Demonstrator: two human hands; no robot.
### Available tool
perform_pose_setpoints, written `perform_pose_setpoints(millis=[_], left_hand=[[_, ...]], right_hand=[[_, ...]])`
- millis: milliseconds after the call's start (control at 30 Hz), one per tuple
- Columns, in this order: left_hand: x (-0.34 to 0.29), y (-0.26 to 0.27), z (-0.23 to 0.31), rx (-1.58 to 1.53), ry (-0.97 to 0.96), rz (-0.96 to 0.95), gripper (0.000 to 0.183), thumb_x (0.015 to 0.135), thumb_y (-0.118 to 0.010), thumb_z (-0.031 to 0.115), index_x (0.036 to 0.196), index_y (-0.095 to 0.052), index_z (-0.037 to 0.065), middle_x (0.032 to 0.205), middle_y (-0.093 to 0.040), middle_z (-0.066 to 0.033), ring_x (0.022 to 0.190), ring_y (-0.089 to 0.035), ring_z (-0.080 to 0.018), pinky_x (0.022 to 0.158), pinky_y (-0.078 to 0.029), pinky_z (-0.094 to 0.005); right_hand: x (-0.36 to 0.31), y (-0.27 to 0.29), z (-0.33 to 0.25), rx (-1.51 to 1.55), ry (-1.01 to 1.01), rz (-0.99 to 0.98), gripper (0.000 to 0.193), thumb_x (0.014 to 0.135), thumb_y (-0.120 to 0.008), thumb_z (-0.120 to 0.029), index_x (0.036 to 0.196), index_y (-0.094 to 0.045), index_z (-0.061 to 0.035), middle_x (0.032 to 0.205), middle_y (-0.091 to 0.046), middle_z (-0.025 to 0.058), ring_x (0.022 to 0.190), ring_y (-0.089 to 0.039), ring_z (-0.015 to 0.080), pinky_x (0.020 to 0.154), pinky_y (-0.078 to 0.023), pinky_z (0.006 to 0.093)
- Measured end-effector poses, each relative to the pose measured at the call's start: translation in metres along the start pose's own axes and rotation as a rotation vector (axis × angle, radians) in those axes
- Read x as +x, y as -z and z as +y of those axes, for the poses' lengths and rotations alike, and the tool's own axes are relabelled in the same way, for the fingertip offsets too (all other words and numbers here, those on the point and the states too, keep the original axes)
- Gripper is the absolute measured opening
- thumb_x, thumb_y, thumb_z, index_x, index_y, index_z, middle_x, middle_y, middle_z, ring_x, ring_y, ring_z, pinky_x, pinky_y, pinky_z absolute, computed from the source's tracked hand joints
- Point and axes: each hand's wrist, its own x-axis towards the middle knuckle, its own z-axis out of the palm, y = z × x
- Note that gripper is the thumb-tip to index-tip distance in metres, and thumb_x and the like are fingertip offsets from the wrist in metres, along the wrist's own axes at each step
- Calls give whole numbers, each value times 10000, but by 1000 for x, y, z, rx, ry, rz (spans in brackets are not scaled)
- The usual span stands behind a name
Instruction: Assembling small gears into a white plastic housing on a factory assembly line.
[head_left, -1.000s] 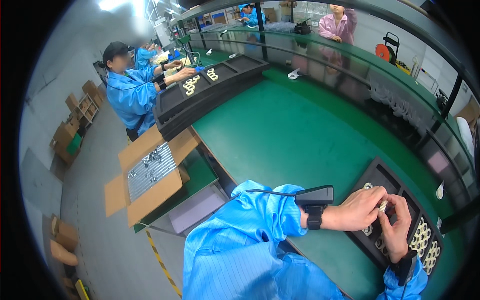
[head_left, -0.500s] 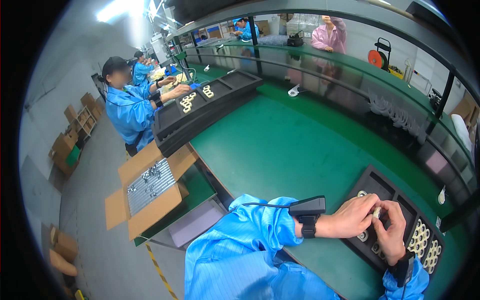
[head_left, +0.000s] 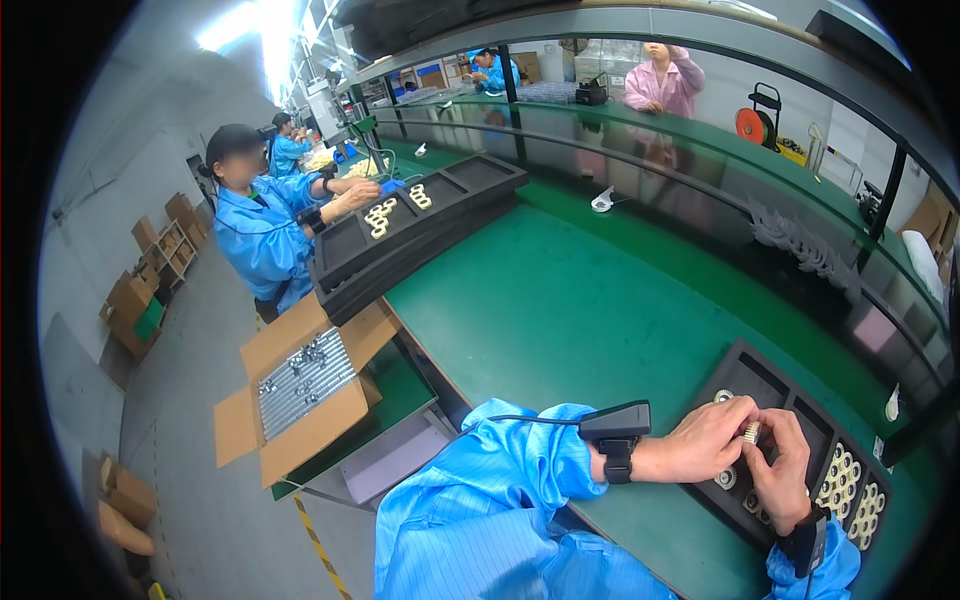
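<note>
My left hand (head_left: 705, 438) and my right hand (head_left: 783, 468) meet over a black compartment tray (head_left: 762, 378) at the lower right. Pinched between their fingertips is a small cream toothed ring (head_left: 750, 433), like a gear. Part of it is hidden by the fingers. Beneath my left hand, a similar cream gear with a dark centre (head_left: 725, 480) lies in the tray, and another gear (head_left: 722, 397) shows behind that hand. Rows of cream ring-shaped parts (head_left: 838, 476) fill the compartments to the right of my right hand.
Green worktop (head_left: 530, 300) stretches leftward to stacked black trays (head_left: 345, 262), where a co-worker in blue (head_left: 262, 235) handles parts. An open cardboard box (head_left: 245, 400) holding metal pieces stands off the table's left edge. A dark rail and posts (head_left: 900, 190) run along the far side.
Both hands stay together on the small gear, with slight finger movement. The view has shifted a little. The co-worker's hands have moved closer together over their tray.
</note>
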Motion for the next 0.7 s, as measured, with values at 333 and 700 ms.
perform_pose_setpoints(millis=[333,700], left_hand=[[1,-3,-2,2,-6,4,250,785,-528,-49,1024,-477,6,869,-565,-151,802,-597,-315,718,-474,-414],[1,4,5,2,61,-74,289,808,-544,-27,1092,-491,-18,899,-583,-155,859,-623,-294,754,-507,-388]], right_hand=[[-2,0,2,10,1,15,360,689,-679,39,1042,-611,13,998,-592,144,870,-605,267,772,-497,336],[-3,-1,9,-4,60,49,359,707,-692,20,1054,-604,0,996,-596,156,931,-586,338,801,-491,392]])
